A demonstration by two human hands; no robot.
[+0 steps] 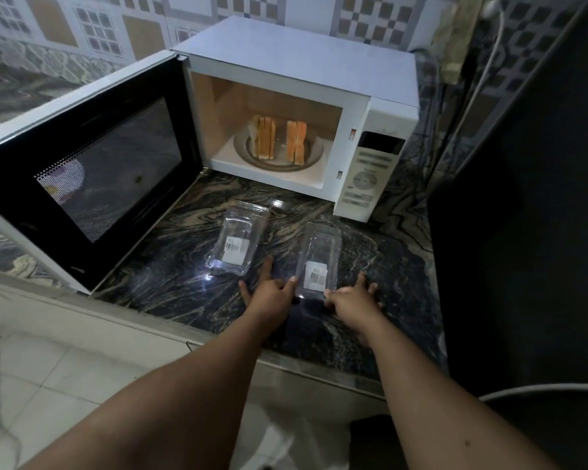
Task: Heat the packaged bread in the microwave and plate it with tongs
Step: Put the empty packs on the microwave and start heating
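A white microwave (319, 72) stands on the dark marble counter (170, 266) with its door (92, 171) swung wide to the left. Inside, two stacks of bread slices (264, 140) (296, 141) stand on edge on the round turntable plate (248, 157). Two clear plastic packages lie in front: the left one (233, 242) and the right one (318, 256), each with a white barcode label. My left hand (269, 291) touches the near left corner of the right package with fingers spread. My right hand (352, 298) holds its near right corner. No tongs are in view.
A dark tall appliance (530, 232) fills the right side, close to the counter's edge. A white cable (486, 62) runs down the tiled wall behind the microwave, and another (540, 390) crosses low right. The open door blocks the counter's left part. Pale floor tiles lie below.
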